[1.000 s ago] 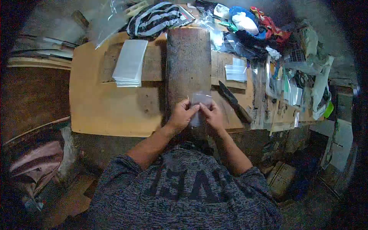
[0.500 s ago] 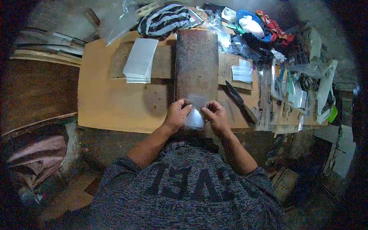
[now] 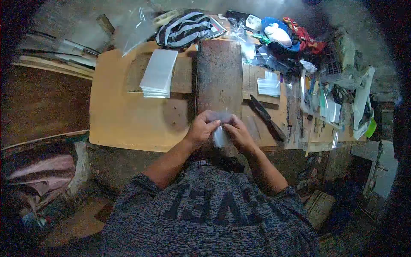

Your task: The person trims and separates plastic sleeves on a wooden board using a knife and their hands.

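Between my hands, at the near end of a dark wooden board (image 3: pixel 219 77), is a clear plastic sheet or bag (image 3: pixel 218 137), bent so its lower part hangs down. My left hand (image 3: pixel 202 128) pinches its left side, thumb on top. On the right side my right hand (image 3: pixel 236 132) grips it the same way. Whether it is one layer or several I cannot tell. A knife (image 3: pixel 266 116) lies to the right of my right hand. Left of the board is a stack of clear plastic sheets (image 3: pixel 158 73), and a smaller stack (image 3: pixel 269 84) lies on the right.
A black-and-white striped bag (image 3: pixel 184 30) sits at the back. Behind on the right are a blue basin (image 3: pixel 270 21) with a white bundle and a red cloth (image 3: pixel 306 38). Plastic bags and small tools crowd the right end of the orange tabletop (image 3: pixel 128 124).
My hands have come closer together, and the plastic between them has gone from nearly flat to bent and narrower. The view has shifted slightly.
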Motion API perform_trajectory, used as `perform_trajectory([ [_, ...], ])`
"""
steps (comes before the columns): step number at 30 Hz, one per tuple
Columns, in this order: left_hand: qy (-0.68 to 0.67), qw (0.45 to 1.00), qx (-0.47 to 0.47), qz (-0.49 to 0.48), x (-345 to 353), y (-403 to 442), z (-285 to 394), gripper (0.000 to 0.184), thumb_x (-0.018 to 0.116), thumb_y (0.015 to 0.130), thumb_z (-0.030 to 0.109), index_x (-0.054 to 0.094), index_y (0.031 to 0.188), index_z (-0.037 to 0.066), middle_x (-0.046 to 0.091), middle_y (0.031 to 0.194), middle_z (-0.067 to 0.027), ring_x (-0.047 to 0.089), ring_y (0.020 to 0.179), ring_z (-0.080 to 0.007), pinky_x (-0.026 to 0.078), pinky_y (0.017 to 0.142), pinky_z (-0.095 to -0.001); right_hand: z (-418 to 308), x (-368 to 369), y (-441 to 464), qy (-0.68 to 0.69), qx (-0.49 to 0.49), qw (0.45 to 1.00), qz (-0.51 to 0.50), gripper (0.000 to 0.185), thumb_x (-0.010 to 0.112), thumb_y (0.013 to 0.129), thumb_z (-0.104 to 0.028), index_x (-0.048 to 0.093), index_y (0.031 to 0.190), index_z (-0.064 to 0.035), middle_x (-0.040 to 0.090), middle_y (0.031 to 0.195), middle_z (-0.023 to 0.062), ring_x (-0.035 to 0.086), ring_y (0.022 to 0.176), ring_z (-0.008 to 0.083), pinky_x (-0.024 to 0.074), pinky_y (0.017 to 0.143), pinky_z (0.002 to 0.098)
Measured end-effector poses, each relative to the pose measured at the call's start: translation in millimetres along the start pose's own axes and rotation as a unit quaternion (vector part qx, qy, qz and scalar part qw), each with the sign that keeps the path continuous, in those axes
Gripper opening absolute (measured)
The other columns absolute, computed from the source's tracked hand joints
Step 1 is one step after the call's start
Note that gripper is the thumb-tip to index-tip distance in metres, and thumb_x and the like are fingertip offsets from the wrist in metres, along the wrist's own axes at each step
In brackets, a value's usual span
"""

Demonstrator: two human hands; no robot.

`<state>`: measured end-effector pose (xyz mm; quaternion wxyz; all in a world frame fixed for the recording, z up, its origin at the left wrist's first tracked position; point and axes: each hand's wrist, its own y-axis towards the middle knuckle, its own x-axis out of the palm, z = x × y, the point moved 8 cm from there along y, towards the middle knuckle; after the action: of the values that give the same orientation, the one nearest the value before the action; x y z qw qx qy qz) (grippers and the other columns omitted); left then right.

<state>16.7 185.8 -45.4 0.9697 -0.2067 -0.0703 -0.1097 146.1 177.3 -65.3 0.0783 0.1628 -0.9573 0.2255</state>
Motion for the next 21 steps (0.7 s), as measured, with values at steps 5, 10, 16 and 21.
perform_trajectory([
  [5,-0.009,0.995,0.093,0.021,-11.0,36.7,-11.0,0.020,0.062,0.083,0.006,0.061,0.103,0.001,0.065,0.096,-0.0058,0.060,0.088,-0.0148,0.048,0.083,-0.0294,1.0,-2.8,23.0,-0.004,-0.048,0.998,-0.044,0.036,0.063,0.084,-0.006,0.050,0.118,-0.0025,0.060,0.105,0.0033,0.057,0.093,0.0133,0.0466,0.081,0.0272],
  [10,0.035,0.997,0.057,0.030,-14.5,40.8,-1.7,0.023,0.062,0.084,0.004,0.062,0.106,0.001,0.066,0.100,-0.0056,0.061,0.091,-0.0143,0.048,0.084,-0.0299,-4.7,-6.6,28.0,0.016,0.004,0.999,-0.042,0.040,0.064,0.083,-0.006,0.048,0.120,-0.0023,0.060,0.102,0.0025,0.057,0.089,0.0128,0.0460,0.078,0.0263],
  [16,0.021,0.998,0.059,0.011,-6.9,44.7,-17.6,0.027,0.060,0.085,0.006,0.061,0.112,0.002,0.065,0.104,-0.0067,0.061,0.095,-0.0147,0.048,0.084,-0.0299,-4.8,-13.0,32.5,-0.134,-0.049,0.989,-0.026,0.042,0.066,0.083,-0.014,0.047,0.119,-0.0022,0.056,0.102,0.0034,0.054,0.088,0.0115,0.0440,0.073,0.0245],
  [21,0.032,0.995,0.076,0.048,-9.5,30.2,9.8,0.023,0.059,0.085,0.005,0.061,0.107,0.002,0.065,0.100,-0.0053,0.061,0.090,-0.0156,0.049,0.082,-0.0305,-12.7,-6.3,25.8,-0.094,0.007,0.995,-0.023,0.041,0.069,0.082,-0.018,0.048,0.112,0.0002,0.057,0.100,0.0072,0.054,0.091,0.0147,0.0463,0.075,0.0291],
])
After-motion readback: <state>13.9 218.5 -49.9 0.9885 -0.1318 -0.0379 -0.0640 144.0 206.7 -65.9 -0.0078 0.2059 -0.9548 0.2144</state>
